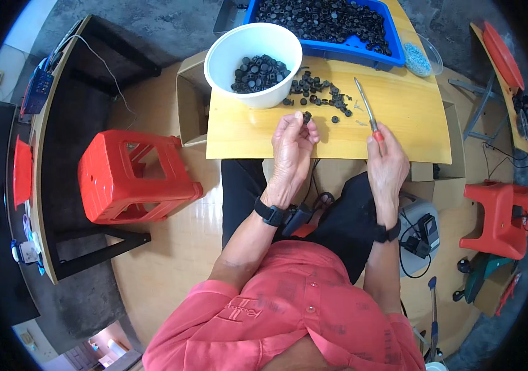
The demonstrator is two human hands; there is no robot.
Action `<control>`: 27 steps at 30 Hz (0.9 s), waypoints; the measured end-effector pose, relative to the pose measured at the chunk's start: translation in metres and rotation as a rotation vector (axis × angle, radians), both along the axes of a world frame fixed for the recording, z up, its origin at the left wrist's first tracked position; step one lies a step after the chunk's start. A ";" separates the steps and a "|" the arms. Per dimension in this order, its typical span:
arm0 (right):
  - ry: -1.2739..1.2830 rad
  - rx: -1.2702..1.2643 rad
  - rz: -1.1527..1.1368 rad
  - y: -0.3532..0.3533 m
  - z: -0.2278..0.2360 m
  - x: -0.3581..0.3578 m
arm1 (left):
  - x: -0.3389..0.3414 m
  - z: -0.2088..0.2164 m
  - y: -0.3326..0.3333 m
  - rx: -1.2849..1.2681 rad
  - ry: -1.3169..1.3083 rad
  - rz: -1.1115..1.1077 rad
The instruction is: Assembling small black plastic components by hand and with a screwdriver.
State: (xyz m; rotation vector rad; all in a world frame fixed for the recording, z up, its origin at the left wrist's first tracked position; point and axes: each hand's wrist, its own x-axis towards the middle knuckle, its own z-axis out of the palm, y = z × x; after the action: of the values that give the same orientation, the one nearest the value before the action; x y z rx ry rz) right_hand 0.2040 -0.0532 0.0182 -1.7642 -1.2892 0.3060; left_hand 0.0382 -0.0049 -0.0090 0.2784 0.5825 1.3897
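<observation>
Pinched between the thumb and fingers of my left hand (293, 137) is a small round black part (306, 116), held just above the near side of a yellow wooden board (245, 136). My right hand (387, 154) is closed around the red handle of a screwdriver (368, 108), whose metal shaft points up and away to the left. Between the hands and farther off, loose black parts (319, 86) lie scattered on the board, with a few tiny pale bits beside the shaft. A white bucket (221, 68), partly filled with black round pieces, stands at the board's far left.
Behind the loose parts sits a blue tray (350, 55) heaped with black pieces. A clear dish of small bluish bits (417, 60) is at its right. Red stools (106, 179) stand to the left and right (499, 216). Cardboard boxes flank the board.
</observation>
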 end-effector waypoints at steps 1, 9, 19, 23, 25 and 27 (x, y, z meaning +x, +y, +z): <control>-0.218 0.001 -0.022 0.010 -0.001 0.005 | -0.001 0.000 -0.001 0.013 -0.004 -0.003; -0.526 -0.015 0.001 0.053 -0.013 0.024 | -0.002 0.002 -0.002 0.035 0.016 -0.037; -0.416 0.163 0.089 0.031 0.020 0.007 | 0.001 0.006 -0.012 0.091 0.097 -0.090; 0.142 0.140 0.424 0.009 0.040 -0.037 | 0.003 0.022 -0.022 0.110 0.128 -0.160; 0.182 0.162 0.462 0.007 0.032 -0.040 | 0.004 0.029 -0.027 0.158 0.157 -0.188; 0.223 0.186 0.510 0.006 0.028 -0.041 | 0.002 0.027 -0.030 0.177 0.149 -0.213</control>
State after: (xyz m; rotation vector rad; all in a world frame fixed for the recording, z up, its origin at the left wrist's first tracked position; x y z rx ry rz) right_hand 0.1626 -0.0473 0.0462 -1.1907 -1.5333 0.6287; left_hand 0.0400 -0.0350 0.0180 0.5748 0.5360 1.2221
